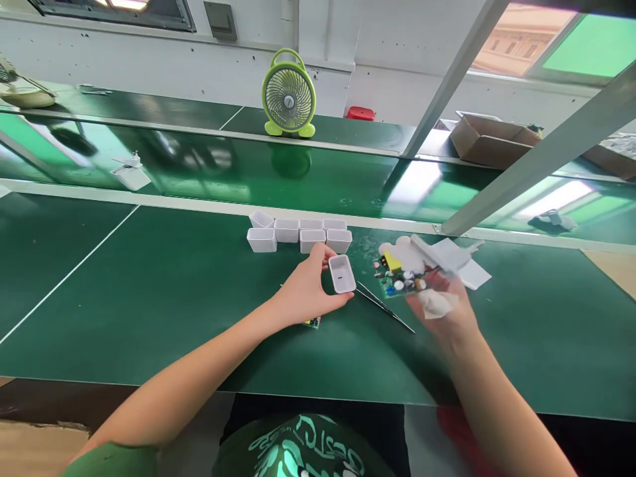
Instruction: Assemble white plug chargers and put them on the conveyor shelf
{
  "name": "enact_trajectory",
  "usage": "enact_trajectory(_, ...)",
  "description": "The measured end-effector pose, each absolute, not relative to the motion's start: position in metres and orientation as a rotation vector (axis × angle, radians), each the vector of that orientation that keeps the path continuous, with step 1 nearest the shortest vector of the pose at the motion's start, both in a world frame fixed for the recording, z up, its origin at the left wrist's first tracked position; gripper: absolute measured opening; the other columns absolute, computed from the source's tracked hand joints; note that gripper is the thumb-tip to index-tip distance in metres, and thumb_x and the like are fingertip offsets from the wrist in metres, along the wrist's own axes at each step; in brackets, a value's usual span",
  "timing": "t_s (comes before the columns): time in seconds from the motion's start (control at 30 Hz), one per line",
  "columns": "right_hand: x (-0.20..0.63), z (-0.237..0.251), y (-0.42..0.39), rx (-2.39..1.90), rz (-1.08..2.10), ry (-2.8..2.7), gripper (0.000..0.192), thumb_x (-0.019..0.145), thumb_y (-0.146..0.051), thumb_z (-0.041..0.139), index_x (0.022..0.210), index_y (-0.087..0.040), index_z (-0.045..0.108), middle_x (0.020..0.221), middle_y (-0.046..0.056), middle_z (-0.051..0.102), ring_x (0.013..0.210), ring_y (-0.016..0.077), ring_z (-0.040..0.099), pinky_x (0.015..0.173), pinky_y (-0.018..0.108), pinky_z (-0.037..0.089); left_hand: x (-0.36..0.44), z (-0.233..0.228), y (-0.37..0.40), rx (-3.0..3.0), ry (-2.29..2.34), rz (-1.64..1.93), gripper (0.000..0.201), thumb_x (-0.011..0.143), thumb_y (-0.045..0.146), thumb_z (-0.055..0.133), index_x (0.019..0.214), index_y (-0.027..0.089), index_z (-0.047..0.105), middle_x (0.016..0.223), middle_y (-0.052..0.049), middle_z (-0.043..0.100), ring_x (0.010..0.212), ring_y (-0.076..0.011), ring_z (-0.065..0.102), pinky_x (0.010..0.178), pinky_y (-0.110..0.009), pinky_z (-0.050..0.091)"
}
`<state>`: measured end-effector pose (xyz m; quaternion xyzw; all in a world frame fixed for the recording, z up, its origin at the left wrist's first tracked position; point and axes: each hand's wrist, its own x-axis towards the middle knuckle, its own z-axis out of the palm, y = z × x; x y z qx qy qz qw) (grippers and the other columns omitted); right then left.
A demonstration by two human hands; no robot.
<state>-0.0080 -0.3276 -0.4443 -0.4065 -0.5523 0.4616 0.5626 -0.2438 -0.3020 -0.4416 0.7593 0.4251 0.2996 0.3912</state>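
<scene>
Left hand (303,291) has its grip closed round a small white plastic charger shell (342,273). Right hand (442,301), at 3 o'clock, is grasping a green circuit board (400,278) plus white scraps. Metal tweezers (385,306) lie between them; white empty shells (298,233) cluster at 12 near the green counter (149,298) edge, with loads of open room at 9.

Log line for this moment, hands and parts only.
left hand: holds white shell | right hand: holds circuit board | tweezers: on mat | empty shells: behind

7 white shells (299,233) at 12 o'clock, 1 more (342,273) in hand; 2 boards (400,278); 1 tweezers (385,307); 1 fan (289,94).
</scene>
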Motion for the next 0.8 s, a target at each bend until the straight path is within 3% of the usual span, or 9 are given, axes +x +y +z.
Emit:
enact_trajectory(0.1, -0.012, -0.453, -0.342, -0.862, 1.18, -1.369, 0.066, 0.064, -0.05, 0.087, 0.124, -0.036, 0.062, 0.129, 0.006, 0.067, 0.125, 0.0329, 0.061, 0.096, 0.05, 0.057, -0.248, -0.444, -0.324, 1.715, 0.862, 0.847, 0.048, 0.079, 0.023, 0.074, 0.115, 0.027, 0.041, 0.113, -0.004, 0.062, 0.104, -0.0185, 0.066, 0.1, -0.042, 0.054)
enact_trajectory(0.23, -0.017, -0.453, -0.362, -0.812, 1.314, -1.408, 0.065, 0.068, -0.048, 0.085, 0.127, -0.039, 0.06, 0.125, 0.006, 0.069, 0.113, 0.0322, 0.068, 0.078, 0.049, 0.064, -0.253, -0.45, -0.334, 1.783, 0.711, 0.881, 0.055, 0.079, 0.022, 0.076, 0.125, 0.027, 0.047, 0.12, -0.008, 0.056, 0.106, -0.0217, 0.061, 0.088, -0.038, 0.058)
enact_trajectory(0.4, -0.021, -0.456, -0.371, -0.829, 1.266, -1.391, 0.065, 0.071, -0.035, 0.085, 0.131, -0.037, 0.06, 0.126, 0.008, 0.07, 0.111, 0.0319, 0.069, 0.085, 0.048, 0.063, -0.26, -0.45, -0.331, 1.841, 0.687, 0.952, 0.062, 0.081, 0.021, 0.075, 0.134, 0.03, 0.046, 0.124, -0.01, 0.053, 0.106, -0.0226, 0.058, 0.079, -0.034, 0.056)
enact_trajectory(0.5, -0.021, -0.454, -0.372, -0.851, 1.22, -1.348, 0.065, 0.07, -0.035, 0.086, 0.13, -0.039, 0.061, 0.129, 0.007, 0.069, 0.107, 0.0312, 0.071, 0.076, 0.043, 0.066, -0.26, -0.45, -0.331, 1.88, 0.675, 0.958, 0.062, 0.08, 0.016, 0.073, 0.134, 0.03, 0.046, 0.122, -0.009, 0.055, 0.105, -0.022, 0.057, 0.073, -0.031, 0.053)
enact_trajectory(0.67, -0.02, -0.45, -0.374, -0.888, 1.266, -1.386, 0.06, 0.076, -0.037, 0.082, 0.132, -0.043, 0.059, 0.132, 0.005, 0.068, 0.104, 0.031, 0.072, 0.057, 0.036, 0.066, -0.26, -0.45, -0.334, 1.957, 0.667, 0.947, 0.066, 0.082, 0.014, 0.07, 0.14, 0.03, 0.044, 0.126, -0.009, 0.054, 0.115, -0.0234, 0.055, 0.086, -0.033, 0.053)
enact_trajectory(0.8, -0.017, -0.453, -0.375, -0.978, 1.078, -1.435, 0.067, 0.065, -0.032, 0.09, 0.126, -0.04, 0.064, 0.123, 0.005, 0.072, 0.105, 0.0337, 0.071, 0.073, 0.044, 0.066, -0.262, -0.449, -0.334, 1.968, 0.683, 0.947, 0.069, 0.082, 0.014, 0.069, 0.143, 0.032, 0.042, 0.127, -0.009, 0.052, 0.116, -0.0234, 0.055, 0.088, -0.033, 0.054)
